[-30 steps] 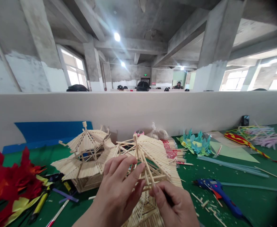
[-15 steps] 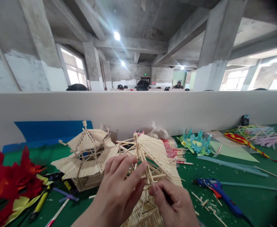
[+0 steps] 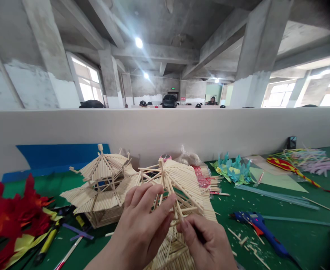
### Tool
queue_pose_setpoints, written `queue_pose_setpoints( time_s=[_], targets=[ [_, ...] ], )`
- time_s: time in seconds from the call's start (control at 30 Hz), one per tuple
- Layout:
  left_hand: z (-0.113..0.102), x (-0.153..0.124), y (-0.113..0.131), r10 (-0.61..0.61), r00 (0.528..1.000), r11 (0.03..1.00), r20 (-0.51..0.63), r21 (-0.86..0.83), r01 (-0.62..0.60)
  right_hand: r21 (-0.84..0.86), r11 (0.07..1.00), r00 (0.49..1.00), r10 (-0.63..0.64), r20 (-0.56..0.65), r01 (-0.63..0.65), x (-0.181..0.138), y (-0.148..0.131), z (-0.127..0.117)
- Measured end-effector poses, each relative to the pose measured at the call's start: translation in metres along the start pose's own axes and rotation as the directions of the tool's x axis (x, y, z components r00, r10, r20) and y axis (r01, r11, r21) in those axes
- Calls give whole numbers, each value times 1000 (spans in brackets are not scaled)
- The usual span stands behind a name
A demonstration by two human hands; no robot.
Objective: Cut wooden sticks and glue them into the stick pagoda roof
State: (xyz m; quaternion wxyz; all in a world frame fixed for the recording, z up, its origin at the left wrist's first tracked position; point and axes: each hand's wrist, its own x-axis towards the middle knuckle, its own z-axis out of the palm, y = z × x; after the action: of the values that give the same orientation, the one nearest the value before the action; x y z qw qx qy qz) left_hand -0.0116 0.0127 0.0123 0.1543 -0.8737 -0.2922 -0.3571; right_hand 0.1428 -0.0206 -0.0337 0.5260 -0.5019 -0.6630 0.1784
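Observation:
A pavilion model of thin wooden sticks stands in front of me, its near roof side partly an uncovered frame. My left hand rests over the left of that frame, fingers bent and thumb and forefinger against the sloping sticks; its fingertips are partly hidden. At the lower roof edge my right hand pinches the end of a wooden stick between thumb and forefinger. Left of my hands is a second, two-tiered stick pavilion with a finished roof.
On the green table to the right lie a blue glue gun, stick offcuts, glue sticks and a teal paper flower. Red paper petals and a yellow marker-like tool are at left. A white partition runs behind.
Almost nothing differs. Both hands keep the same places on the roof frame, and the view has shifted very slightly.

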Motion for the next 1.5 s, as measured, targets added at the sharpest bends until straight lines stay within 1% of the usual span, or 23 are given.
queue_pose_setpoints(
  time_s=[0.37, 0.57, 0.67, 0.9, 1.17, 1.37, 1.5],
  targets=[
    [0, -2, 0, -5, 1000, 1000, 8, 10, 5, -11, 999, 1000, -30, 1, 30, 0, 0, -1],
    [-1, 0, 0, -13, 1000, 1000, -1, 17, 14, -27, 1000, 1000, -15, 24, 16, 0, -2, -1],
    [-2, 0, 1, -1, 1000, 1000, 17, 24, 1, -24, 1000, 999, -15, 32, 16, 0, -2, -1],
    [-1, -1, 2, -26, 1000, 1000, 4, -6, 26, -24, 1000, 999, -9, 41, 10, -1, 0, 0],
    [0, -1, 0, -10, 1000, 1000, -4, 3, 10, -1, 1000, 998, -20, 66, 20, 0, 1, 1],
    [0, -1, 0, -23, 1000, 1000, -8, -9, 23, -29, 999, 998, -16, 67, 18, 0, 1, 1],
    [-1, -1, 0, -22, 1000, 1000, 1, -4, 22, -39, 999, 999, -26, 47, 28, 0, 0, 1]
  ],
)
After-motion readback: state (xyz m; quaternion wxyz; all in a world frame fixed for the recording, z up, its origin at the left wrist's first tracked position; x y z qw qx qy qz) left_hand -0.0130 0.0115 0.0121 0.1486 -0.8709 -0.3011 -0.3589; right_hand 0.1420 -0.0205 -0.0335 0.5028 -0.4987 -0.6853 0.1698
